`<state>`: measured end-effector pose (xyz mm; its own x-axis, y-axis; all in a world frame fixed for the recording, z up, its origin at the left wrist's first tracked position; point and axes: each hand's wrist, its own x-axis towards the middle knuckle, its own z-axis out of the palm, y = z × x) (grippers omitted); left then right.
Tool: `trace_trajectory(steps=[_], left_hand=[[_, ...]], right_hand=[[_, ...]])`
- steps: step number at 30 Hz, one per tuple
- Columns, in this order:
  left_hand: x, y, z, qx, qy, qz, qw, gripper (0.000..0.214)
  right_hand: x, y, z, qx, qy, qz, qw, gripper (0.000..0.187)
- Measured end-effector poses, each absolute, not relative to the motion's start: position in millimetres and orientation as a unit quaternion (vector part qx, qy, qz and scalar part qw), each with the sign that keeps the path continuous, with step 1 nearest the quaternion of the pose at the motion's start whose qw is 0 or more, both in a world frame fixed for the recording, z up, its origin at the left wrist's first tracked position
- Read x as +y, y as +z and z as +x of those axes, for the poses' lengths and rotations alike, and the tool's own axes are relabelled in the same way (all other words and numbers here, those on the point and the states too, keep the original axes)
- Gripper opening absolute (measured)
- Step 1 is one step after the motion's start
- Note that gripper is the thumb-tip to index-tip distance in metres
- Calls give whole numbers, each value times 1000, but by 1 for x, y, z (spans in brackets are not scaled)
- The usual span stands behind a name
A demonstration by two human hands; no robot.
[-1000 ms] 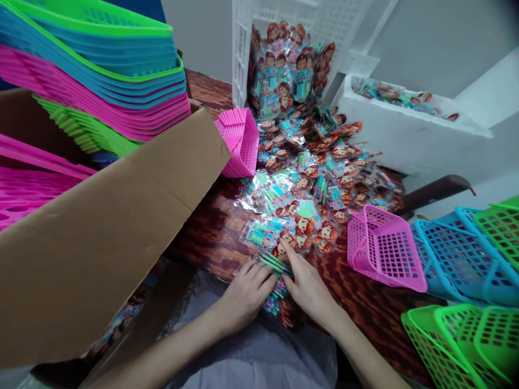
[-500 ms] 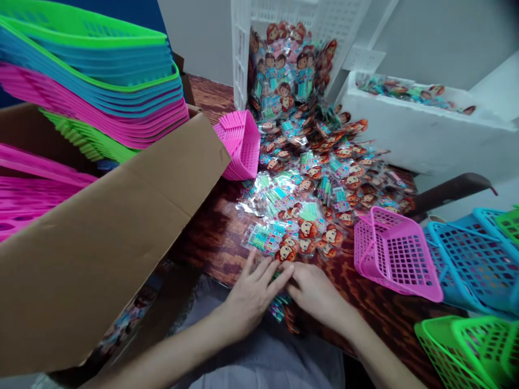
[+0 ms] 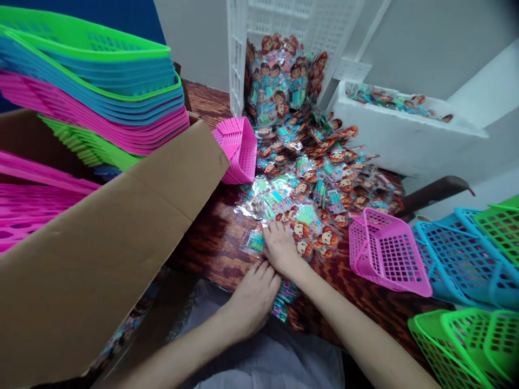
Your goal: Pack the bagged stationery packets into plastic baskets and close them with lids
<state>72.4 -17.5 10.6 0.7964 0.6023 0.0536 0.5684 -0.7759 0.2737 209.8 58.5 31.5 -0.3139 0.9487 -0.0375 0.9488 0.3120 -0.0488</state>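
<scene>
My left hand is at the table's front edge, its fingers bent over a bunch of clear plastic packets that hang out towards my lap. Just beyond it, my right hand reaches into the near edge of the pile, fingers curled down onto a clear packet with green and blue strips. The palm hides part of that packet. Around it lie more packets with red-haired cartoon heads.
A cardboard box with stacked coloured baskets stands left. Pink baskets adjoin its corner. A white crate and a white foam box stand behind the pile. Pink, blue and green baskets are at right.
My right hand has moved forward and left, from beside the left hand onto the near packets in the pile. My left hand stays near the table edge, its fingers drawn in more.
</scene>
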Motion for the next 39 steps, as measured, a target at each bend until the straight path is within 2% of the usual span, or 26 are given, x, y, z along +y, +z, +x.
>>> trace_trajectory(steps=[5,8,12,14,16,19,24,27,30,34,37,39], left_hand=[[-19,13,70,297,89,942,127,60],[-19,14,69,298,92,942,125,56],[-19,11,68,297,96,943,113,54],[-19,10,67,294,92,944,118,58],[-19,9,67,294,87,943,130,61],[-19,8,67,296,80,941,140,65],[-18,8,68,293,67,942,149,73],[-17,9,68,292,59,943,150,74],[-18,9,68,295,62,941,156,75],[-21,9,67,299,96,939,142,73],[-22,11,66,295,127,943,84,62],[-21,12,66,281,134,949,47,53]], right_hand=[[49,28,214,823,-13,567,-37,33],[44,26,220,825,-37,561,-60,29],[37,27,238,780,-142,596,-126,16],[36,30,254,724,-249,615,-190,9],[34,32,271,636,-385,610,-275,15],[29,33,294,487,-535,578,-378,38],[17,32,309,368,-597,571,-426,44],[16,33,310,384,-585,563,-440,41],[16,39,306,489,-499,573,-427,32],[4,43,284,665,-281,631,-284,10],[-10,37,263,746,-168,621,-176,19],[-15,35,256,758,-185,606,-157,28]])
